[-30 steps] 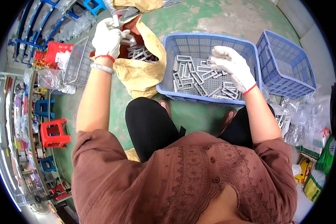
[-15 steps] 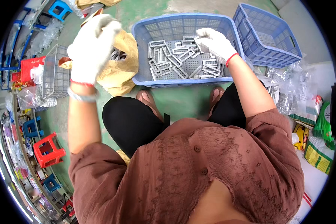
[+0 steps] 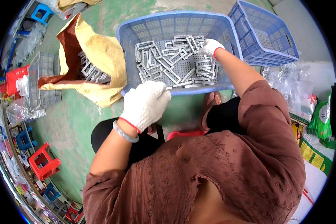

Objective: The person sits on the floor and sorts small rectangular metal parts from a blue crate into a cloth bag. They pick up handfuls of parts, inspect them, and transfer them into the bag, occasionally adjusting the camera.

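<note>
A blue plastic basket [image 3: 177, 90] stands on the floor before me with many grey rectangular metal frames [image 3: 168, 64] lying loose in it. My right hand [image 3: 212, 47], in a white glove with a red cuff, is inside its right part; the fingers are closed at a tilted metal frame [image 3: 192, 44]. My left hand [image 3: 147, 102], gloved alike, is at the basket's near left edge, fingers curled; whatever they may hold is hidden. To the left, an open yellow woven sack [image 3: 108, 58] with a brown inside contains more metal frames [image 3: 91, 71].
A second blue basket [image 3: 267, 50] stands at the far right. Clear plastic bags [image 3: 287, 84] and green packages [image 3: 319, 121] lie on the right. A grey wire-like crate [image 3: 44, 80] is beyond the sack. On the left are a red stool [image 3: 44, 161] and loaded shelves [image 3: 11, 160].
My left hand has come from above the sack, right and nearer, to the basket's edge. The sack's mouth now shows fully. My right hand still reaches into the basket, its fingers now lower among the frames.
</note>
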Action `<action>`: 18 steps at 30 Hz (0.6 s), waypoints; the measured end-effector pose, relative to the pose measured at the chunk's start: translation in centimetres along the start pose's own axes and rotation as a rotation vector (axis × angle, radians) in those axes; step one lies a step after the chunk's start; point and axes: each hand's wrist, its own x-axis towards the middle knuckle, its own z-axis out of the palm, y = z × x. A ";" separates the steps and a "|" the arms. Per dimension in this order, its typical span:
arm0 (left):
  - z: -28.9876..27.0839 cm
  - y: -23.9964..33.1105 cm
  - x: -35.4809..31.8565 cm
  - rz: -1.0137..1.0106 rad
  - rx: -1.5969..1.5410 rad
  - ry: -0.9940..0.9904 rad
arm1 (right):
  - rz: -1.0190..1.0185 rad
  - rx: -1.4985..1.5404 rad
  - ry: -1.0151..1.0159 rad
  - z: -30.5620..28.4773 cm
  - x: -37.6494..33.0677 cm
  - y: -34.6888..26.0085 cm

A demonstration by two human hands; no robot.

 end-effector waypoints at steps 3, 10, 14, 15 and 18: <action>0.0 0.1 0.8 -0.007 -0.036 -0.004 | 0.123 -0.044 -0.101 4.0 5.1 1.4; 0.2 -1.6 1.8 0.079 -0.125 0.048 | 0.282 0.149 -0.019 6.5 7.6 -1.0; 0.1 -2.3 2.3 0.017 -0.150 -0.036 | 0.323 0.104 0.063 7.6 9.4 -2.2; 0.2 -2.5 2.7 0.025 -0.159 -0.033 | 0.329 0.079 0.110 8.3 10.0 -2.1; 0.3 -3.0 3.4 -0.043 -0.213 -0.086 | 0.294 -0.012 0.088 9.0 11.3 -1.8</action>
